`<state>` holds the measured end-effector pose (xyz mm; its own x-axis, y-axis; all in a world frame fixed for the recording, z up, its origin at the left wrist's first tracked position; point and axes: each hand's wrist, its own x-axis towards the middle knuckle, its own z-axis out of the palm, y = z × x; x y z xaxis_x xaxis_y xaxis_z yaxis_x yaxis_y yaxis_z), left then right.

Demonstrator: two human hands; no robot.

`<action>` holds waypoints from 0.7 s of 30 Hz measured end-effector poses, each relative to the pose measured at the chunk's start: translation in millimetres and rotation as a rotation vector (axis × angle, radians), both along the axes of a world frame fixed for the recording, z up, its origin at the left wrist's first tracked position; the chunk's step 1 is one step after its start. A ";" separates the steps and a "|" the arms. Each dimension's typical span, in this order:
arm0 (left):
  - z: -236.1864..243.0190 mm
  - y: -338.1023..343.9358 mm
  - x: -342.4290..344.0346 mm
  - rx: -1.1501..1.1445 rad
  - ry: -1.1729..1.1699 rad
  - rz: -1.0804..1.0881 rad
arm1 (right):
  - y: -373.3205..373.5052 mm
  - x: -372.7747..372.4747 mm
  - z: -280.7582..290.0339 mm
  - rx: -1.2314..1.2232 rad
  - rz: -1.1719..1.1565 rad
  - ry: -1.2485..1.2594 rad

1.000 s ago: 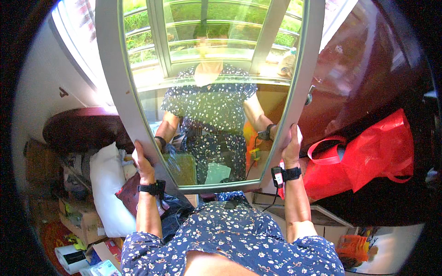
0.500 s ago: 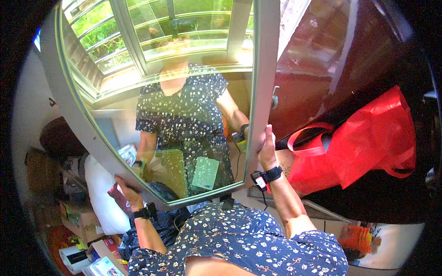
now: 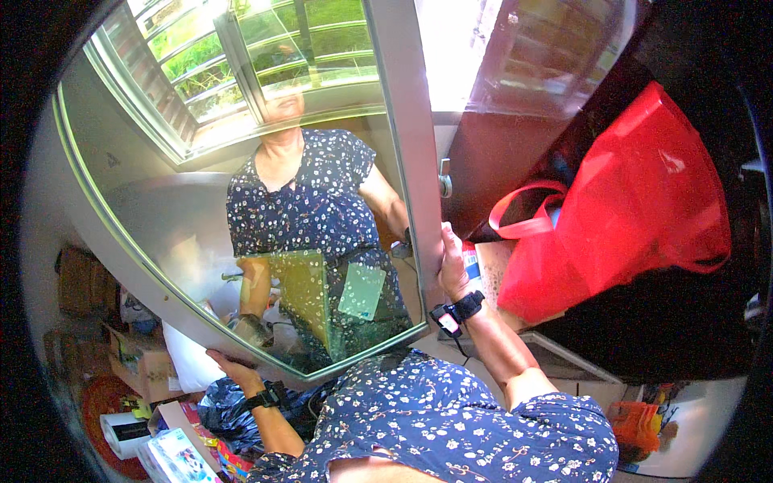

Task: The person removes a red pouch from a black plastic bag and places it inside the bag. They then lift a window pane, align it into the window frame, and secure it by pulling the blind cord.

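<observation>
A large glass window sash (image 3: 322, 201) with a grey metal frame stands tilted before me, its lower corner close to my waist. The pane mirrors my patterned shirt and a barred window, and a pale rectangular label (image 3: 362, 291) shows on it. My right hand (image 3: 453, 262) grips the right side of the frame, thumb pointing up, below a small metal latch (image 3: 444, 177). At the lower left edge my left hand (image 3: 233, 369) holds the frame from beneath, its fingers partly hidden. Each wrist wears a black strap with a device.
On the right a red bag (image 3: 620, 217) with handles rests beside a dark reddish glossy panel (image 3: 523, 145). Cardboard boxes (image 3: 157, 374), a white bundle (image 3: 189, 354) and dark blue plastic (image 3: 229, 414) crowd the lower left. An orange item (image 3: 632, 423) lies lower right.
The sash has shifted left and tilted further, with both hands still on it. A dark red item seen by my left hand no longer shows. The reflection in the pane has shifted.
</observation>
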<state>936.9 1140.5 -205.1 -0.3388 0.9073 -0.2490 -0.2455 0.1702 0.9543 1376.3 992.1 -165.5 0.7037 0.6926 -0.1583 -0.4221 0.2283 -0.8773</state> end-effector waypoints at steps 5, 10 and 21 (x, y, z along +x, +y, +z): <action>-22.5 -24.6 -0.3 0.037 -0.012 0.006 | -26.4 5.2 -6.0 -0.006 0.062 0.028; -60.9 -53.0 19.3 -0.030 -0.176 -0.050 | -54.9 50.5 -33.4 -0.074 0.063 -0.101; -86.0 -47.8 -22.0 -0.011 -0.202 -0.105 | -57.4 1.9 -13.2 -0.059 -0.012 0.085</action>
<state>914.9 1092.6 -291.1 -0.1853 0.9318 -0.3120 -0.4121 0.2146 0.8855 1378.1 934.6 -178.7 0.6941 0.6720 -0.2581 -0.4929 0.1823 -0.8508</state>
